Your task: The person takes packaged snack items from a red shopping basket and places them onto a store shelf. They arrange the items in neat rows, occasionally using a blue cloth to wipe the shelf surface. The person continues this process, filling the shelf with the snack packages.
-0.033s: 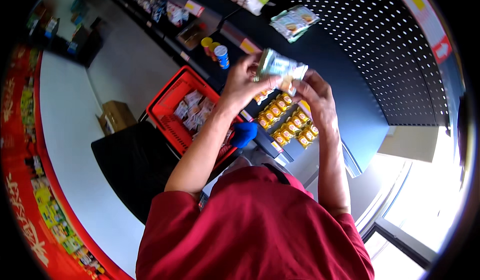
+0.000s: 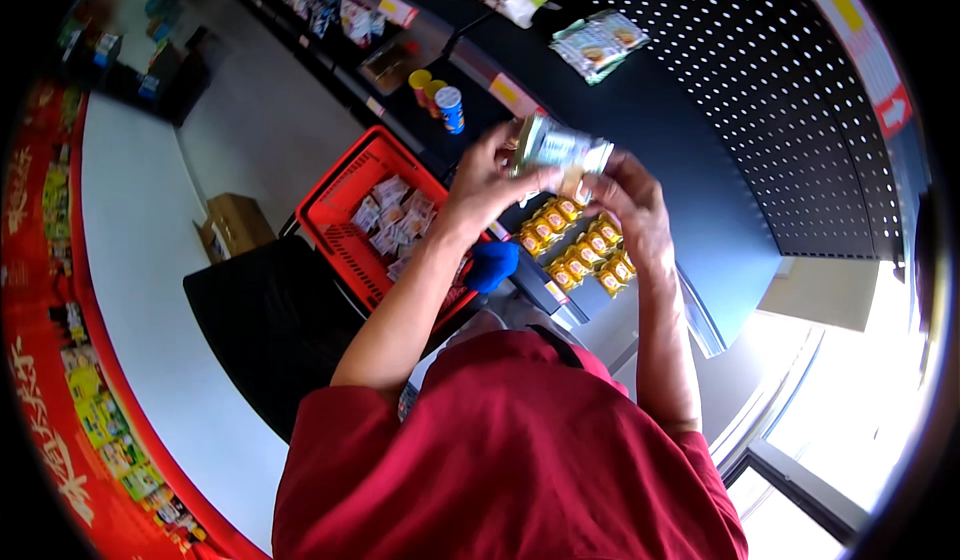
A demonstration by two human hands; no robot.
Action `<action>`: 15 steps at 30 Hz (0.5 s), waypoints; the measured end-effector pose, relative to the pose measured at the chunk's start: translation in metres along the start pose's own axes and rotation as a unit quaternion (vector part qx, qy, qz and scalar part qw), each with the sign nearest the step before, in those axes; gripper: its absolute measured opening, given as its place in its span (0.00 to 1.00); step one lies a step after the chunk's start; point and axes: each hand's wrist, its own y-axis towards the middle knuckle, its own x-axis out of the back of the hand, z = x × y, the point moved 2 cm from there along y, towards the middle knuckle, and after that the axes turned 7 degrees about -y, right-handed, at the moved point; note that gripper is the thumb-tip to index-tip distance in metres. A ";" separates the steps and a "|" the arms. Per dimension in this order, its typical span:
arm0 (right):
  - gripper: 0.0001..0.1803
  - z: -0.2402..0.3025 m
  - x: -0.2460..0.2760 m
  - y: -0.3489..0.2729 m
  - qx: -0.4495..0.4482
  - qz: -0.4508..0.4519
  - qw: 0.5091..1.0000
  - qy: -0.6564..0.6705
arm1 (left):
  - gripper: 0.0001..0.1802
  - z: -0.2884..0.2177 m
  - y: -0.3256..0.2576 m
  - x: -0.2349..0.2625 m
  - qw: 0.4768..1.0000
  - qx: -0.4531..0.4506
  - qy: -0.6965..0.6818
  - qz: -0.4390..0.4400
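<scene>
Between my two hands is a small pale green-and-white snack packet (image 2: 562, 150), held above the lower shelf. My left hand (image 2: 488, 188) grips its left end, with the thumb along the near side. At the right end, the fingers of my right hand (image 2: 632, 200) pinch the near corner. Rows of yellow-wrapped snack packs (image 2: 580, 258) lie on the shelf just below my hands. Similar pale green packets (image 2: 598, 44) are stacked on the dark upper shelf (image 2: 690, 175), beyond the hands.
A red basket (image 2: 318, 200) with many small packets stands left of my left forearm; a blue thing (image 2: 490, 266) is at its near corner. Several canisters (image 2: 449, 110) stand on the shelf behind it. A black chair (image 2: 270, 325) and a cardboard box (image 2: 240, 223) are farther left.
The packet has tipped slightly and sits a little lower between my hands. Both hands keep their hold on it.
</scene>
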 end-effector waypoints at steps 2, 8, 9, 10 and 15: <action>0.20 -0.035 -0.018 -0.013 -0.015 0.051 0.999 -0.007 | 0.32 0.017 -0.043 0.013 0.996 0.042 -0.072 -0.018; 0.19 -0.162 -0.090 -0.048 -0.139 0.156 0.971 -0.111 | 0.36 0.135 -0.150 0.084 0.937 0.221 -0.202 -0.181; 0.19 -0.168 -0.100 -0.052 -0.144 0.185 0.961 -0.147 | 0.39 0.147 -0.163 0.093 0.928 0.240 -0.206 -0.199; 0.20 -0.175 -0.107 -0.057 -0.149 0.212 0.948 -0.182 | 0.42 0.159 -0.176 0.103 0.918 0.259 -0.210 -0.215; 0.19 -0.206 -0.112 -0.072 -0.139 0.251 0.934 -0.213 | 0.25 0.222 -0.215 0.182 0.816 0.248 -0.306 -0.424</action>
